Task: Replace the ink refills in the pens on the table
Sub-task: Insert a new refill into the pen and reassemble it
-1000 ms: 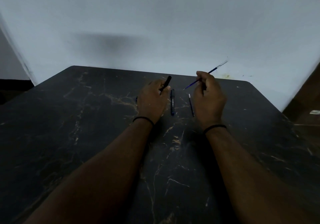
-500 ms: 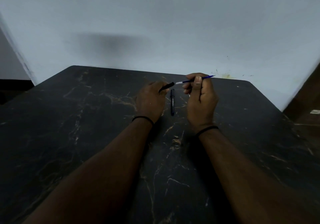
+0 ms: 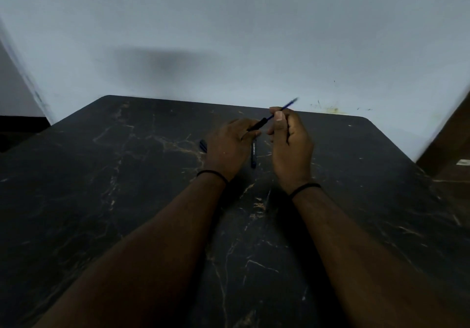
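the left hand [image 3: 230, 147] grips a black pen barrel [image 3: 257, 125], fingers curled round it, w/ the open end tipped up and to the right. that tilt looks deliberate: it lines the barrel's mouth up w/ the blue ink refill [image 3: 284, 106] coming in from the other side. the right hand [image 3: 290, 144] pinches the refill between thumb and fingertips, close to where it meets the barrel, prob. so the thin tube won't flex while it's fed in. the refill's free end sticks up and away past the right hand, toward the wall [image 3: 229, 35]; it's blurred, so its tip can't be made out.

both hands hang just above the dark marbled surface [image 3: 101, 200], not resting on it, which gives room to angle the two parts.

a second pen [image 3: 253, 155] lies flat on the surface just below the barrel, between the two hands, likely next in the queue. left of the left hand a small dark blue piece [image 3: 203, 146] pokes out, mostly hidden; what it is can't be told.

judging by this, the step in hand is sliding the refill into the barrel, and it's only partway in.
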Action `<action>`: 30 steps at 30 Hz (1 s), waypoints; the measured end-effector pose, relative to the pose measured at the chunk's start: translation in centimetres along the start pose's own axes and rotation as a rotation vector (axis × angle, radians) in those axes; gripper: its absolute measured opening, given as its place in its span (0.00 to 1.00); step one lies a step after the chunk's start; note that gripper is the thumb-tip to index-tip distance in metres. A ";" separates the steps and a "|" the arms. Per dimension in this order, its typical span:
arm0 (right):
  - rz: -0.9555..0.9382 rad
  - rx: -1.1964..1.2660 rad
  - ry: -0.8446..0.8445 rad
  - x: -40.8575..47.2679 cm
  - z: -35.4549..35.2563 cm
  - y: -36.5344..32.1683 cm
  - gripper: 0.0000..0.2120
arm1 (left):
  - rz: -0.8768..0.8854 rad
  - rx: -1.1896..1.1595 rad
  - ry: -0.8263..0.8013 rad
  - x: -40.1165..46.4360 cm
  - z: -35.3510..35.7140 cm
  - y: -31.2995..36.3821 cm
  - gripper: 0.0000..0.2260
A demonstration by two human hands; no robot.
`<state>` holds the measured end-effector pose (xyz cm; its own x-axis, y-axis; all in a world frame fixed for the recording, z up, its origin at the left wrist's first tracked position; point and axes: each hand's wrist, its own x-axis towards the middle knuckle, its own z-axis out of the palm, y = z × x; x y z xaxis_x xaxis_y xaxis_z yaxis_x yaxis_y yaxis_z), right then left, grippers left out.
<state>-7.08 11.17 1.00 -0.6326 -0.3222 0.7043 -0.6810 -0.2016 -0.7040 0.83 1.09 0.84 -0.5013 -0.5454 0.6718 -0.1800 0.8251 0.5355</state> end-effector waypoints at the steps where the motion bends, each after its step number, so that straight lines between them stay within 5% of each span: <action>1: -0.011 -0.010 -0.011 0.0 0.0 0.2 0.14 | -0.008 -0.043 0.009 0.0 0.0 0.1 0.08; 7: -0.055 -0.157 -0.085 0.5 -0.2 1.2 0.10 | -0.022 -0.196 -0.002 -0.3 0.1 0.6 0.11; 13: -0.017 -0.089 0.047 0.5 -0.2 0.6 0.05 | -0.086 -0.192 0.020 0.0 -0.5 -0.1 0.12; 18: 0.059 -0.044 0.066 0.1 -0.5 0.6 0.05 | -0.314 0.067 0.197 0.4 -1.8 -2.3 0.10; 25: 0.065 -0.105 -0.007 -0.1 -0.6 0.8 0.04 | -0.424 0.512 -0.077 0.4 -2.4 -2.6 0.20; 30: 0.060 -0.135 -0.026 -0.1 -0.6 0.7 0.03 | -0.508 0.603 -0.090 0.7 -2.6 -2.4 0.28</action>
<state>-7.70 11.58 0.46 -0.6653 -0.3537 0.6575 -0.6868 -0.0553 -0.7247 3.16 -1.67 1.34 -0.2967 -0.8838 0.3616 -0.8194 0.4301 0.3788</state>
